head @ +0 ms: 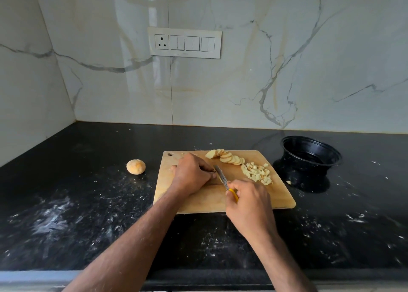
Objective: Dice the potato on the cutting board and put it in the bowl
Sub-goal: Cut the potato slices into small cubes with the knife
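Observation:
A wooden cutting board point(198, 201) lies on the black counter. A row of potato slices point(227, 156) fans along its far edge, and a pile of diced potato point(257, 173) sits at its right side. My left hand point(191, 173) is curled over something on the board's middle; what it covers is hidden. My right hand point(248, 200) grips the yellow handle of a knife point(221, 177), whose blade points up-left to my left fingertips. A black bowl point(311, 151) stands tilted to the right of the board, with nothing visible in it.
A whole round potato point(136, 166) lies on the black counter point(88, 203) left of the board. One diced bit point(288, 182) sits on the counter by the bowl. Marble walls close the back and left; a switch panel point(185, 42) hangs above.

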A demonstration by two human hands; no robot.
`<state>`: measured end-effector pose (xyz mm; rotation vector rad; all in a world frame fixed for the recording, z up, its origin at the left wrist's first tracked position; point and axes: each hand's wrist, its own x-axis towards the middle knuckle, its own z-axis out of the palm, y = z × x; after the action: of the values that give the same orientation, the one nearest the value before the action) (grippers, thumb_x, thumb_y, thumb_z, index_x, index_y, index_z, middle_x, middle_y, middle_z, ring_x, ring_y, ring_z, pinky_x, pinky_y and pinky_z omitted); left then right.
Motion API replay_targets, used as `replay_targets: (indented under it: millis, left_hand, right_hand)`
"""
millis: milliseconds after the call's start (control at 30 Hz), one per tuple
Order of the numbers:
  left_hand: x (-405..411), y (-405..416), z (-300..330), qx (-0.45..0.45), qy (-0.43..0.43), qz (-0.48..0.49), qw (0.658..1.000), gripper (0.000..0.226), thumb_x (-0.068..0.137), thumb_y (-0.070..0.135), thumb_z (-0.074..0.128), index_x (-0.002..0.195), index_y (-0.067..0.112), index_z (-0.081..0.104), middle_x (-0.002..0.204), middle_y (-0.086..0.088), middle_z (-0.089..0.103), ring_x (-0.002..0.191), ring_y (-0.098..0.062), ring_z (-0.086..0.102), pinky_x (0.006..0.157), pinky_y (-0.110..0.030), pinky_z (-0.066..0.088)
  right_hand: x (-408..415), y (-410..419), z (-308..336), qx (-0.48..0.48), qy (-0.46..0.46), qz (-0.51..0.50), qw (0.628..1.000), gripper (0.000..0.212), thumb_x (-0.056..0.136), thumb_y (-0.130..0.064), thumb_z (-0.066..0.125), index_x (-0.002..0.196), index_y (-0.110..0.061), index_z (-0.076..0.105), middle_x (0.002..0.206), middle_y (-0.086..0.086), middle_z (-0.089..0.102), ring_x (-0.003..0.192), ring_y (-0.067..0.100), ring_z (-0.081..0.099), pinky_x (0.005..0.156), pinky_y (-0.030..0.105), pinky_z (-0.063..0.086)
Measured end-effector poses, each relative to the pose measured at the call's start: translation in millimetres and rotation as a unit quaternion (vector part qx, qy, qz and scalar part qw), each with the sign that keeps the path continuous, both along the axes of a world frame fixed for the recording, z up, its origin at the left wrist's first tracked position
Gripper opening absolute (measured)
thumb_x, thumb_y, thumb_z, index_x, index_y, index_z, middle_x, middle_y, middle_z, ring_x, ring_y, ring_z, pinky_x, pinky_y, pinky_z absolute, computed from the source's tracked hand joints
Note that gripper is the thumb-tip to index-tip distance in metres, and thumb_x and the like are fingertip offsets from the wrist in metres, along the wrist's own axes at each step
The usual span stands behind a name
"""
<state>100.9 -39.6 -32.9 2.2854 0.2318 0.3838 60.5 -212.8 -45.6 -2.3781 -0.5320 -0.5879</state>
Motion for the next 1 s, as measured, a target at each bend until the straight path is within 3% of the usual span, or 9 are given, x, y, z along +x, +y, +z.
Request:
replay_targets:
  millis: [200, 433, 733, 1000]
  left_hand:
    - [2.4, -1.2, -2.5, 0.03, 0.005, 0.019, 0.999, 0.003, 0.081, 0.028, 0.083, 0.083, 0.03, 0.082, 0.08, 0.018, 0.072, 0.092, -0.008, 0.06, 0.098, -0.048, 0.043]
    - [5.2, -3.3, -3.8, 0.047, 0.01, 0.043, 0.998, 0.006, 0.082, 0.031, 0.082, 0.077, 0.033, 0.078, 0.079, 0.022, 0.068, 0.091, -0.007, 0.053, 0.086, -0.041, 0.029]
    - [7.2, -3.4, -4.6, 0.051, 0.015, 0.049, 0.997, 0.018, 0.082, 0.031, 0.082, 0.066, 0.034, 0.074, 0.076, 0.021, 0.068, 0.089, -0.006, 0.053, 0.085, -0.041, 0.027]
    - [8.7, -4.0, -5.3, 0.057, 0.017, 0.056, 0.997, 0.007, 0.083, 0.033, 0.082, 0.076, 0.033, 0.079, 0.08, 0.022, 0.068, 0.093, -0.007, 0.053, 0.086, -0.042, 0.028]
  right_hand:
    - [-1.2, 0.8, -0.2, -0.027, -0.011, -0.003, 1.0, 0.02, 0.088, -0.017, 0.07, 0.106, -0.017, 0.077, 0.092, -0.008, 0.07, 0.076, 0.008, 0.062, 0.072, 0.022, 0.054]
    - [-2.0, 2.3, 3.1, -0.064, 0.0, 0.014, 0.998, 0.024, 0.09, -0.016, 0.068, 0.112, -0.015, 0.075, 0.098, -0.005, 0.07, 0.081, 0.009, 0.061, 0.073, 0.018, 0.052]
    - [-1.4, 5.7, 5.3, -0.082, 0.008, 0.007, 0.997, 0.023, 0.09, -0.016, 0.068, 0.111, -0.015, 0.074, 0.101, -0.005, 0.07, 0.081, 0.009, 0.063, 0.071, 0.017, 0.051]
    - [0.8, 6.3, 7.4, -0.093, 0.009, 0.015, 0.996, 0.025, 0.092, -0.017, 0.066, 0.117, -0.015, 0.072, 0.107, -0.004, 0.069, 0.088, 0.009, 0.064, 0.079, 0.021, 0.056]
